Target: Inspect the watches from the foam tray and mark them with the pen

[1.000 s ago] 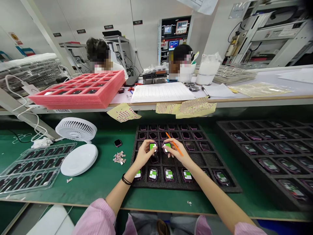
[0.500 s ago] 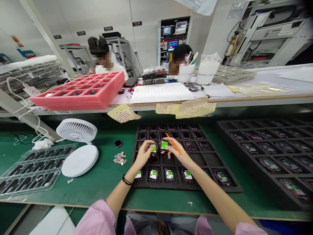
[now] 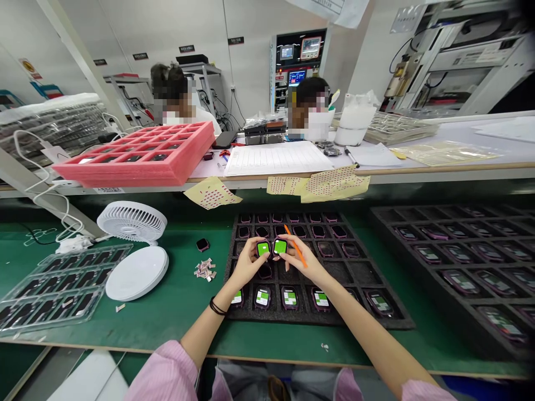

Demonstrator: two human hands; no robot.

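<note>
My left hand (image 3: 249,262) is closed on a smartwatch (image 3: 263,248) with a lit green screen, its thumb at the screen's lower edge. Close beside it, my right hand (image 3: 304,262) grips a second smartwatch (image 3: 280,246), also lit green, with the thumb on its face. An orange pen-like stick (image 3: 297,248) is tucked in the right hand too, slanting up to the left. Both watches are held above a black foam tray (image 3: 334,317). Dark-screened watches sit in its far rows, and watches with green-and-white screens fill much of the front row.
Another black foam tray (image 3: 453,303) of watches lies to the right. On the left are a white fan (image 3: 136,278), a clear plastic tray (image 3: 94,301), small loose pieces (image 3: 204,270) and a single watch (image 3: 203,244). A raised shelf holds a pink foam tray (image 3: 175,172). Two people sit beyond.
Both watch screens now show mostly plain green, and the left one faces me more squarely. My thumbs have shifted slightly. The trays have not moved.
</note>
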